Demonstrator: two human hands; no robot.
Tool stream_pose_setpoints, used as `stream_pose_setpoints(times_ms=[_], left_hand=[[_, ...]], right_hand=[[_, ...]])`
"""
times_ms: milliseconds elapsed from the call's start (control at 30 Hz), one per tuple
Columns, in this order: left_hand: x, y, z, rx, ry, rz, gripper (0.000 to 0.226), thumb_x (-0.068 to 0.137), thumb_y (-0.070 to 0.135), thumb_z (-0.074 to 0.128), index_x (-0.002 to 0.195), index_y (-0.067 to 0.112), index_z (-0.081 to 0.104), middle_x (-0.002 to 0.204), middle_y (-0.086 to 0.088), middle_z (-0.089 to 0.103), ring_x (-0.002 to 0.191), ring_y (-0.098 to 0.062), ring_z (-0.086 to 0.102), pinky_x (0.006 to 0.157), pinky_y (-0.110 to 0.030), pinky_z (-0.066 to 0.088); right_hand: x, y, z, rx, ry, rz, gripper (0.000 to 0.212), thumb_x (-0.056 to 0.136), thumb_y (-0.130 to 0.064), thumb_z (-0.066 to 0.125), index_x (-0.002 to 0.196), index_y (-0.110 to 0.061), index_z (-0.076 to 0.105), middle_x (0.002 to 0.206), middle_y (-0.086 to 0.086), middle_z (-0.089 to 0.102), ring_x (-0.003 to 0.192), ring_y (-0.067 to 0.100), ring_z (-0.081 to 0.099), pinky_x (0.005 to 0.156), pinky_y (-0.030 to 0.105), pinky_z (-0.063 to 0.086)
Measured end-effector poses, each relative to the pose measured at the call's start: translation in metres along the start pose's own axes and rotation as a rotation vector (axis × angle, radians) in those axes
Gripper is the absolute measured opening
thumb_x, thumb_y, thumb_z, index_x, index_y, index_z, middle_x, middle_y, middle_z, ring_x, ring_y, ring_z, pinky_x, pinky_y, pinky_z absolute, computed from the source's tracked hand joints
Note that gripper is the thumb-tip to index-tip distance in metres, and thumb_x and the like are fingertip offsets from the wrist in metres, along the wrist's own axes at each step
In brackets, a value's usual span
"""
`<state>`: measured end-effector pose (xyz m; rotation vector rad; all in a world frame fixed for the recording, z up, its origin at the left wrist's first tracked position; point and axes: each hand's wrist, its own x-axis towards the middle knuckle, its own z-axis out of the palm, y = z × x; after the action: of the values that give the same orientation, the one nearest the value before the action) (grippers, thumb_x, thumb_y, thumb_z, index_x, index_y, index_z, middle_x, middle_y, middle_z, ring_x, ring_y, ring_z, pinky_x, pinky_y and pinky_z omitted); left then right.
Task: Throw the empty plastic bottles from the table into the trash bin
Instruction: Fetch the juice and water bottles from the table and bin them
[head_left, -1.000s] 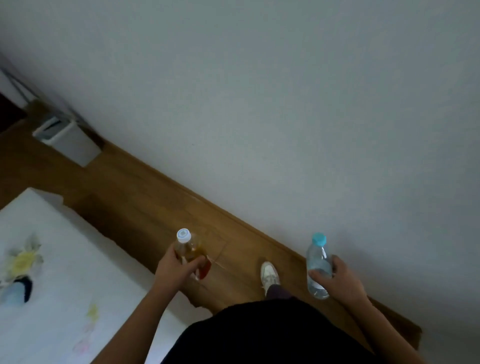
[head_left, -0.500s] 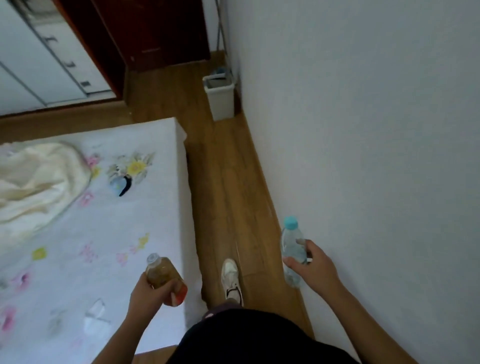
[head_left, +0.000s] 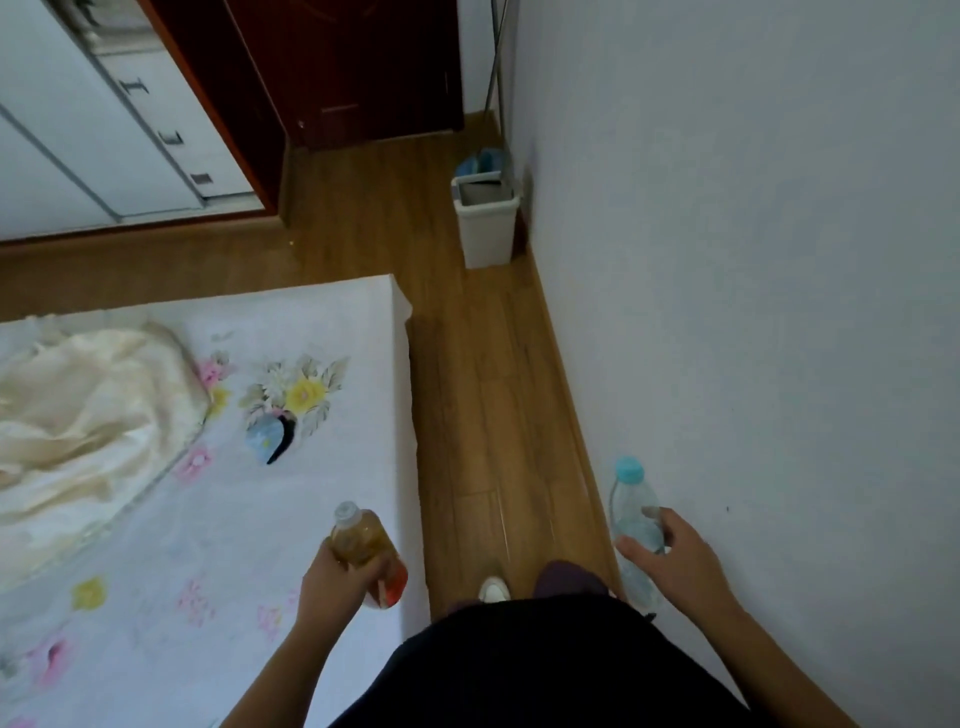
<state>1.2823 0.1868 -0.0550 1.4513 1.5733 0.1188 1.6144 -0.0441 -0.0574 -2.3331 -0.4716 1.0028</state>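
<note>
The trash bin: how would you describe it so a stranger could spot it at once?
Follow the pale wall on the right along the wooden floor beside the bed. Near its far end, short of the dark red door, the trash bin stands close to that wall. It is pale, boxy and open-topped, unlike the blue item just behind it.

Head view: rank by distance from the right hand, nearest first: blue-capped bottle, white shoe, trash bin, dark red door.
1. blue-capped bottle: held in the right hand itself.
2. white shoe: low, just left of that hand.
3. trash bin: well ahead, against the wall.
4. dark red door: farthest, beyond the bin.
</note>
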Motion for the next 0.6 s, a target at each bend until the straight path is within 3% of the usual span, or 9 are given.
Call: stream_pose_setpoints(times_ms=[67, 200, 367, 500, 600], left_hand=[[0.033, 0.031, -0.002, 0.01, 0.002, 0.027, 0.037, 0.07, 0.041, 0.083, 0.098, 0.028, 0.062, 0.088, 0.008, 0.07, 0.086, -0.016, 0.066, 0.079, -0.035, 0.052], [0.107, 0.076, -0.008, -0.009, 0.041, 0.051, 0.049, 0.069, 0.039, 0.086, 0.11, 0.025, 0.062, 0.097, 0.005, 0.071, 0.09, -0.015, 0.065, 0.074, -0.032, 0.049], [0.19, 0.115, -0.02, -0.02, 0.066, 0.002, 0.052, 0.065, 0.042, 0.085, 0.109, 0.024, 0.065, 0.096, 0.005, 0.074, 0.088, -0.013, 0.069, 0.074, -0.034, 0.054], [0.232, 0.142, -0.035, -0.058, 0.091, -0.064, 0.053, 0.058, 0.047, 0.081, 0.104, 0.024, 0.067, 0.092, 0.003, 0.076, 0.087, -0.015, 0.071, 0.08, -0.039, 0.057], [0.267, 0.169, -0.047, -0.085, 0.128, -0.081, 0.039, 0.061, 0.042, 0.079, 0.093, 0.021, 0.07, 0.082, 0.003, 0.076, 0.083, -0.017, 0.071, 0.073, -0.035, 0.053]], right_hand=[[0.021, -0.011, -0.002, -0.017, 0.002, 0.037, 0.065, 0.079, -0.045, 0.078, 0.133, -0.019, 0.054, 0.122, 0.005, 0.067, 0.102, 0.019, 0.063, 0.086, 0.032, 0.05], [0.076, -0.044, -0.007, -0.051, -0.032, 0.074, 0.065, 0.081, -0.045, 0.076, 0.135, -0.017, 0.053, 0.118, 0.003, 0.066, 0.1, 0.019, 0.063, 0.08, 0.03, 0.048], [0.175, -0.115, -0.008, -0.088, -0.062, 0.041, 0.067, 0.081, -0.046, 0.076, 0.136, -0.017, 0.053, 0.12, 0.003, 0.066, 0.1, 0.017, 0.061, 0.083, 0.03, 0.047], [0.249, -0.196, -0.008, -0.089, -0.104, -0.027, 0.051, 0.082, -0.043, 0.076, 0.122, -0.019, 0.057, 0.099, -0.006, 0.064, 0.088, 0.013, 0.063, 0.079, 0.032, 0.05], [0.309, -0.271, -0.002, -0.074, -0.151, -0.124, 0.048, 0.077, -0.047, 0.078, 0.116, -0.023, 0.061, 0.097, -0.011, 0.067, 0.085, 0.005, 0.064, 0.071, 0.027, 0.051]])
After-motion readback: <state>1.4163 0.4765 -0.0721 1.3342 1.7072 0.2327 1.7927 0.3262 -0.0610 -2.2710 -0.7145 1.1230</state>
